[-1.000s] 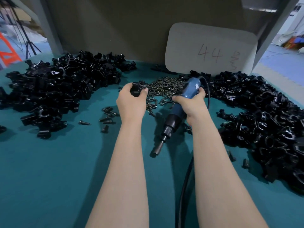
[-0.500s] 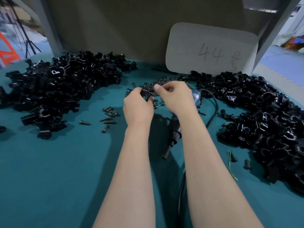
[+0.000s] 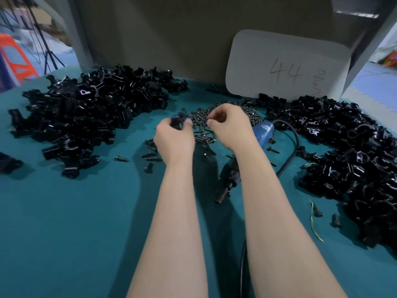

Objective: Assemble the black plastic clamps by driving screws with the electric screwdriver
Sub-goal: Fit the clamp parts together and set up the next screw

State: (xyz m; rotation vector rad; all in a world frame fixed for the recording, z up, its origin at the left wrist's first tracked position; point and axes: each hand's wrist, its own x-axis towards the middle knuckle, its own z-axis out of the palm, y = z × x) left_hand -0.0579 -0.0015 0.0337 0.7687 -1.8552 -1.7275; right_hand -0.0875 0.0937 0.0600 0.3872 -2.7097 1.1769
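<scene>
My left hand (image 3: 174,138) grips a small black plastic clamp (image 3: 177,123) just left of the screw pile (image 3: 203,125). My right hand (image 3: 229,127) hovers over the pile with its fingers curled and thumb near the fingertips; I cannot tell whether they pinch a screw. The electric screwdriver (image 3: 263,134), blue-bodied with a black nose, lies on the teal table under my right forearm. Its tip (image 3: 222,195) points toward me and neither hand touches it.
A large heap of black clamps (image 3: 86,117) lies at the left and another heap (image 3: 348,155) at the right. Loose screws (image 3: 150,157) lie scattered by my left wrist. The screwdriver's black cable (image 3: 292,151) loops right. A white card marked 44 (image 3: 287,67) leans on the back wall.
My right hand has let go of the screwdriver, which now lies on the table, gone to the clamp in my left hand, then drawn apart to the right over the screws.
</scene>
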